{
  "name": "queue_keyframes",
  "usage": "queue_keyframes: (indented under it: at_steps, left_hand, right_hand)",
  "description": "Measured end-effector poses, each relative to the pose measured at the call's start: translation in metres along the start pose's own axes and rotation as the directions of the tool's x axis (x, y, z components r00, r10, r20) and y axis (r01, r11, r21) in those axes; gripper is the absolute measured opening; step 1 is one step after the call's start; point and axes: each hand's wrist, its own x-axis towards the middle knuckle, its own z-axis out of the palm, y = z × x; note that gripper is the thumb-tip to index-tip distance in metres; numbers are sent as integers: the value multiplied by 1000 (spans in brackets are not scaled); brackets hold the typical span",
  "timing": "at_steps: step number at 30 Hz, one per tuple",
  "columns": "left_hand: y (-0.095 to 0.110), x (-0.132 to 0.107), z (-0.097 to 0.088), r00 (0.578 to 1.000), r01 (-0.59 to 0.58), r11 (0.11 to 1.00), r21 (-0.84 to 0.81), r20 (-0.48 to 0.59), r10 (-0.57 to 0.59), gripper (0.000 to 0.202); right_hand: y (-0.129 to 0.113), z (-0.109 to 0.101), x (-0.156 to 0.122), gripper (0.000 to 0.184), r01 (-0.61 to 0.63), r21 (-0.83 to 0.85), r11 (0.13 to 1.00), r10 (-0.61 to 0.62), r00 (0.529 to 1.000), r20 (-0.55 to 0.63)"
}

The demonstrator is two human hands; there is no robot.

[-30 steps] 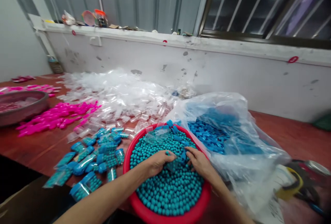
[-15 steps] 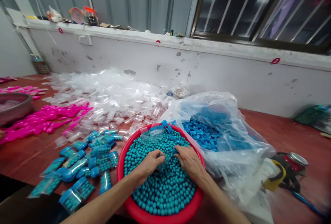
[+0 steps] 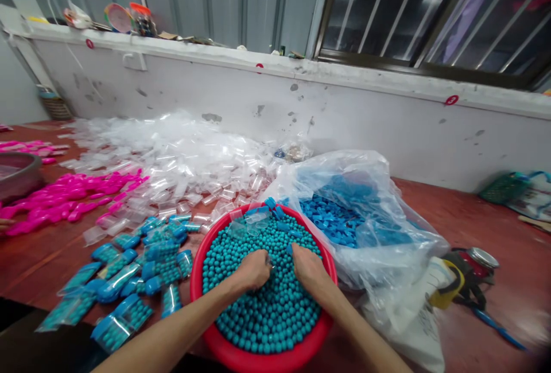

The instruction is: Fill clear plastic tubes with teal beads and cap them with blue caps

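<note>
A red basin (image 3: 202, 249) full of small teal balls (image 3: 275, 310) stands in front of me. Both my hands rest in the balls at its middle. My left hand (image 3: 253, 269) is curled shut around something I cannot make out, perhaps a clear tube. My right hand (image 3: 307, 267) is bent close beside it, fingertips at the same spot. A few clear tubes (image 3: 249, 224) and blue caps (image 3: 273, 208) lie on the balls at the basin's far edge.
Filled blue-capped tubes (image 3: 129, 269) lie left of the basin. Behind are a heap of clear tubes (image 3: 181, 158), pink filled tubes (image 3: 69, 198) and a metal bowl (image 3: 15, 175). A plastic bag of blue caps (image 3: 344, 218) sits right; tape and a can (image 3: 469, 272) further right.
My hands have drawn closer together in the balls, and the left hand has curled tighter. The camera has swung slightly to the right.
</note>
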Motion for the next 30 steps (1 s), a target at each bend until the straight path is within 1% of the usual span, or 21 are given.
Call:
queue_keyframes:
  at_steps: [3, 5, 8, 11, 12, 13, 14, 15, 17, 19, 20, 23, 26, 30]
  left_hand:
    - [5, 13, 7, 998, 25, 1000, -15, 52, -24, 17]
    - [8, 14, 8, 994, 35, 997, -62, 104, -28, 14]
    - [11, 7, 3, 981, 49, 984, -170, 195, -15, 20]
    - [14, -4, -2, 961, 58, 966, -252, 275, 14, 30]
    - [15, -7, -3, 953, 59, 959, -277, 302, 29, 33]
    - [15, -9, -4, 944, 57, 951, -304, 326, 48, 34]
    - [15, -11, -5, 936, 51, 942, -332, 344, 71, 36]
    - [15, -12, -4, 931, 40, 932, -360, 351, 96, 37]
    - [13, -15, -4, 933, 3, 916, -400, 331, 141, 38]
    - [11, -18, -2, 942, -42, 914, -404, 289, 171, 37]
    - [11, -20, -2, 945, -62, 916, -396, 273, 182, 37]
    - [8, -24, 0, 949, -104, 925, -366, 243, 203, 41]
    - [5, -27, 1, 960, -112, 920, -376, 198, 197, 50]
    - [2, -28, 4, 978, -113, 907, -406, 115, 173, 58]
  right_hand:
    - [-2, 3, 2, 27, 48, 51, 998, -49, 999, 17]
    - [0, 2, 0, 28, 87, 101, 991, -87, 996, 2]
    - [5, 1, -7, 33, 102, 125, 987, -94, 993, -72]
    - [7, -3, -12, 40, 67, 26, 997, -61, 982, -177]
    - [6, -5, -13, 42, 56, 16, 998, -52, 976, -212]
    - [5, -8, -14, 42, 58, 43, 997, -46, 970, -238]
    - [4, -11, -15, 41, 73, 112, 991, -44, 969, -242]
    - [2, -14, -15, 40, 100, 212, 972, -53, 974, -219]
    - [0, -19, -16, 36, 155, 422, 893, -113, 986, -122]
    - [-2, -21, -16, 34, 179, 542, 821, -183, 982, -46]
    - [-3, -22, -17, 34, 188, 561, 807, -202, 979, -37]
    - [-7, -21, -19, 31, 214, 554, 804, -212, 975, -69]
    - [-12, -20, -22, 30, 231, 558, 797, -235, 970, -67]
    - [-16, -18, -27, 31, 278, 568, 775, -309, 950, -42]
